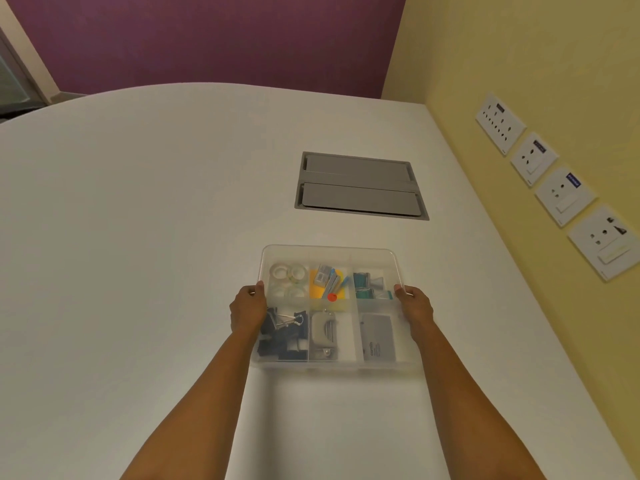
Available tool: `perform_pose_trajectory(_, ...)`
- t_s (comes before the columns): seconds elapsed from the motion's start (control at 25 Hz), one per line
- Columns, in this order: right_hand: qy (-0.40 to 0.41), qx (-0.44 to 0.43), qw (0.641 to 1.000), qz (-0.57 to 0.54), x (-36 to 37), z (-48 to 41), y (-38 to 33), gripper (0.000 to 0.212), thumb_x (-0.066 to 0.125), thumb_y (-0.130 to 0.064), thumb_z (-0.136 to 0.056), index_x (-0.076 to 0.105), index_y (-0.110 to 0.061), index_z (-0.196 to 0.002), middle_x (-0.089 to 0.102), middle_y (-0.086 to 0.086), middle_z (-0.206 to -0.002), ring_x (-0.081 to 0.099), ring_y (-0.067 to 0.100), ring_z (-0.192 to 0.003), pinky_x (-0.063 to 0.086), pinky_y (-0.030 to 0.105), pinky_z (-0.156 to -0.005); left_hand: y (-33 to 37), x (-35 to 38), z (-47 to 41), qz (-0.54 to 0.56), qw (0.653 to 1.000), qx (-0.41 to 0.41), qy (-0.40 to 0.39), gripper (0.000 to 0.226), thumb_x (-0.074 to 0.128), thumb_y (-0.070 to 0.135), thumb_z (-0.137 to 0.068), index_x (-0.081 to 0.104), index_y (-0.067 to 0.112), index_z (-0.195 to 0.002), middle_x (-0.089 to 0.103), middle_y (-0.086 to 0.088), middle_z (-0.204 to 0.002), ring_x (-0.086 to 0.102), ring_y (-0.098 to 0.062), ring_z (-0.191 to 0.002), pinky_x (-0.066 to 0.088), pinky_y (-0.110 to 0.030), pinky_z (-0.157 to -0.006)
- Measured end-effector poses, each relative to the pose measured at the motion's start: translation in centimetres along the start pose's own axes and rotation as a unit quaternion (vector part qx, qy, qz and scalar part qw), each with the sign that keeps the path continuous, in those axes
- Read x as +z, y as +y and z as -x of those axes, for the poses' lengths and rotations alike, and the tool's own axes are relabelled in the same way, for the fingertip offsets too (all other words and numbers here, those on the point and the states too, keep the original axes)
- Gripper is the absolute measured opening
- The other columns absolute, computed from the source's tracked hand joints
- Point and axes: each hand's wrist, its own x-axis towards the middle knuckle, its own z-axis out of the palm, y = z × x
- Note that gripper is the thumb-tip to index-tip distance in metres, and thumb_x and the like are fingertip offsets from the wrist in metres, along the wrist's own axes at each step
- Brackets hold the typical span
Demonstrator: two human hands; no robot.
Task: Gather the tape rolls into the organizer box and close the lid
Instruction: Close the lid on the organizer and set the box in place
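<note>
A clear plastic organizer box [334, 365] with several compartments sits on the white table. Its transparent lid [329, 252] is tilted over the far half of the box, near edge raised. My left hand [247, 310] grips the lid's left edge and my right hand [414, 308] grips its right edge. Several clear tape rolls [289, 280] lie in the far left compartment, seen through the lid. Other compartments hold black binder clips [282, 336], a stapler [323, 332], a grey box [377, 337], teal clips [369, 284] and small stationery on a yellow pad [329, 284].
A grey cable hatch [360, 185] is set into the table beyond the box. A yellow wall with several socket plates [554, 188] runs along the table's right edge. A purple wall stands behind the table's curved far edge.
</note>
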Motion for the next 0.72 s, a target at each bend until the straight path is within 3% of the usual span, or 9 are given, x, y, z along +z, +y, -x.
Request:
perform_pose_trajectory(0.44, 0.055, -0.032, 0.998, 0.001, -0.9, 5.2, 3.7, 0.039, 0.048, -0.031, -0.100, 0.055, -0.004, -0.127, 0.062, 0.018, -0.126, 0.058, 0.034, -0.115, 0.047, 0.039, -0.096, -3.6, -0.6, 4.9, 0.017, 1.000, 0.011, 0.019, 0.049, 0.033, 0.044, -0.100, 0.055, 0.006, -0.119, 0.063, -0.018, -0.118, 0.059, -0.035, -0.106, 0.047, -0.044, -0.093)
perform_pose_trajectory(0.6, 0.064, -0.014, 0.997, -0.040, -0.4, 6.5, 5.0, 0.042, 0.044, -0.036, -0.100, 0.059, -0.002, -0.120, 0.064, 0.018, -0.119, 0.058, 0.027, -0.097, 0.042, 0.030, -0.080, -4.0, -0.4, 6.2, 0.042, 0.999, 0.010, 0.027, 0.053, 0.029, 0.045, -0.100, 0.056, 0.003, -0.118, 0.063, -0.020, -0.117, 0.060, -0.036, -0.106, 0.047, -0.044, -0.095)
perform_pose_trajectory(0.72, 0.065, -0.015, 0.996, -0.060, -0.1, 7.0, 5.4, 0.044, 0.041, -0.039, -0.100, 0.059, -0.005, -0.120, 0.065, 0.016, -0.117, 0.053, 0.019, -0.090, 0.039, 0.027, -0.076, -4.1, -0.3, 6.8, 0.050, 0.998, 0.014, 0.032, 0.055, 0.027, 0.045, -0.101, 0.057, 0.002, -0.118, 0.063, -0.020, -0.118, 0.060, -0.036, -0.107, 0.047, -0.044, -0.094)
